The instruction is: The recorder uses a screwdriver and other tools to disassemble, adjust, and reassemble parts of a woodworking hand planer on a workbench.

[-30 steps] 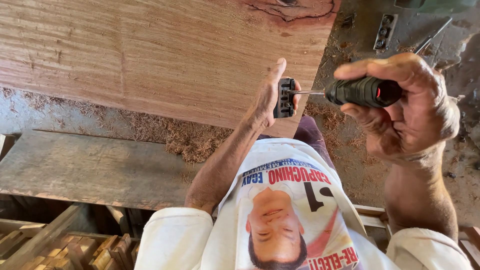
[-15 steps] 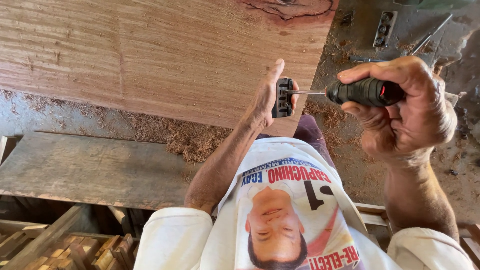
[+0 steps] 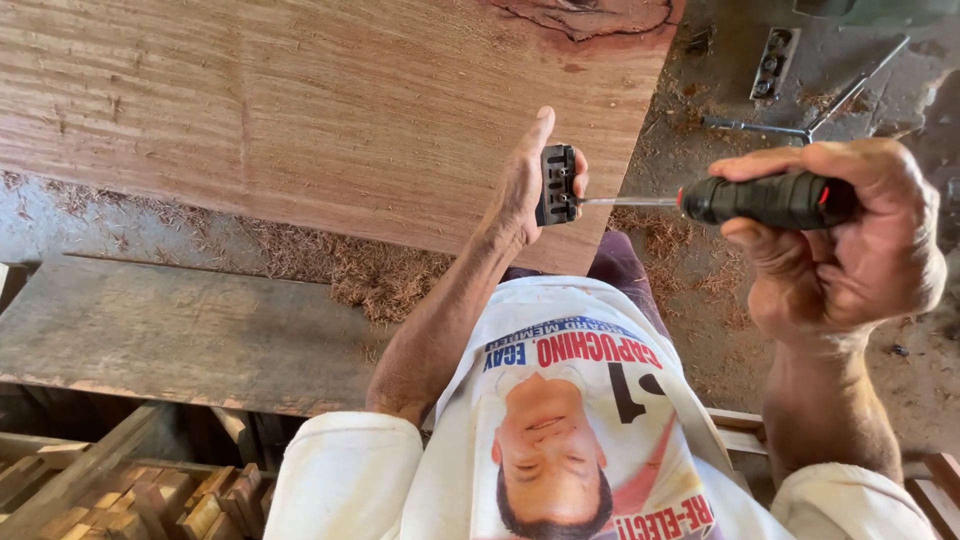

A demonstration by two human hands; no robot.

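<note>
My left hand (image 3: 520, 190) holds a small black metal block (image 3: 557, 185) upright over the corner of a wide reddish wooden slab (image 3: 300, 110). My right hand (image 3: 840, 250) grips a screwdriver with a black handle (image 3: 770, 200). Its thin metal shaft points left and its tip touches the side of the black block. Both forearms reach up from my white printed shirt (image 3: 560, 440).
Wood shavings (image 3: 350, 270) lie along the slab's near edge. A grey weathered plank (image 3: 170, 330) sits at the lower left, with wooden offcuts (image 3: 110, 490) below it. On the dusty ground at the upper right lie a metal plate (image 3: 775, 60) and a metal rod tool (image 3: 810, 115).
My right hand has shifted slightly on the screwdriver handle. The block and my left hand stay in the same place.
</note>
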